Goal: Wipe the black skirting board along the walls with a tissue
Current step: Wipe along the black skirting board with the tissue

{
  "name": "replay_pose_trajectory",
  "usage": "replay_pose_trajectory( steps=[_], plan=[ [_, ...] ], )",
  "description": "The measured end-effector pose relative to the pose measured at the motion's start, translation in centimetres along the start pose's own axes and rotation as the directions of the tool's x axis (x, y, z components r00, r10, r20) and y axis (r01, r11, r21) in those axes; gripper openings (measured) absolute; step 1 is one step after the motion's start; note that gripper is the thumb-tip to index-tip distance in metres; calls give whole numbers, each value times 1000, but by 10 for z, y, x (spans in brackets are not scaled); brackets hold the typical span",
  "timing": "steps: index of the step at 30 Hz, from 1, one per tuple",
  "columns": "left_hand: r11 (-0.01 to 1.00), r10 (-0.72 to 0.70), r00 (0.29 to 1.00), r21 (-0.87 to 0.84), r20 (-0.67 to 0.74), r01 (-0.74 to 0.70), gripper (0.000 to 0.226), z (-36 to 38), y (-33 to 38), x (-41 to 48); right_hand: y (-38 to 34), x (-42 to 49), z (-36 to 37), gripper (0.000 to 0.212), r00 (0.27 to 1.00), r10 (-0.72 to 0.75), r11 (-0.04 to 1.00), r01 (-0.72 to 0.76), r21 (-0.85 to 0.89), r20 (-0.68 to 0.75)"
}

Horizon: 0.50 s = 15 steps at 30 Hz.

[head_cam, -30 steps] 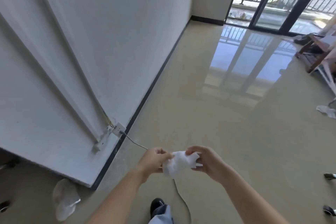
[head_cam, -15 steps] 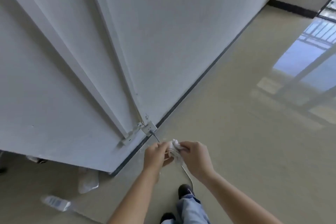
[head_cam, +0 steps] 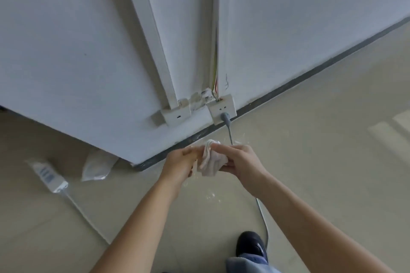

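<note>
Head view, looking down at the foot of a white wall (head_cam: 310, 17). The left hand (head_cam: 179, 163) and the right hand (head_cam: 243, 162) meet above the floor (head_cam: 321, 162). Each grip is curled round a crumpled white tissue (head_cam: 210, 162) held between them. The tissue sits just in front of the black skirting board (head_cam: 288, 86), apart from it. Two white sockets (head_cam: 176, 114) are mounted above the board. A grey plug (head_cam: 225, 116) fills one, and its cable (head_cam: 263, 213) trails past a black shoe (head_cam: 251, 245). A power strip (head_cam: 47, 174) and a plastic bag (head_cam: 97, 167) lie beyond the wall's corner.
</note>
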<state>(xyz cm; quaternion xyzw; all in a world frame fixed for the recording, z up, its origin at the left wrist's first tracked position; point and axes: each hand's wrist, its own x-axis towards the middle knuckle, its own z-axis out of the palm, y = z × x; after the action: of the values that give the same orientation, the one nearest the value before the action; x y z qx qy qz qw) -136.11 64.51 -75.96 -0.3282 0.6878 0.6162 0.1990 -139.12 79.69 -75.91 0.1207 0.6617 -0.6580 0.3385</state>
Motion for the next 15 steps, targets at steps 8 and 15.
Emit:
replay_pose_trajectory(
  steps=[8,15],
  plan=[
    [978,79,996,198,-37,-70,38,-38,-132,141,140,154,19,40,938,194,977,-158,-143,288],
    [984,57,985,178,-164,-27,26,-68,-205,181,214,210,56,21,869,230,962,-134,-240,439]
  ],
)
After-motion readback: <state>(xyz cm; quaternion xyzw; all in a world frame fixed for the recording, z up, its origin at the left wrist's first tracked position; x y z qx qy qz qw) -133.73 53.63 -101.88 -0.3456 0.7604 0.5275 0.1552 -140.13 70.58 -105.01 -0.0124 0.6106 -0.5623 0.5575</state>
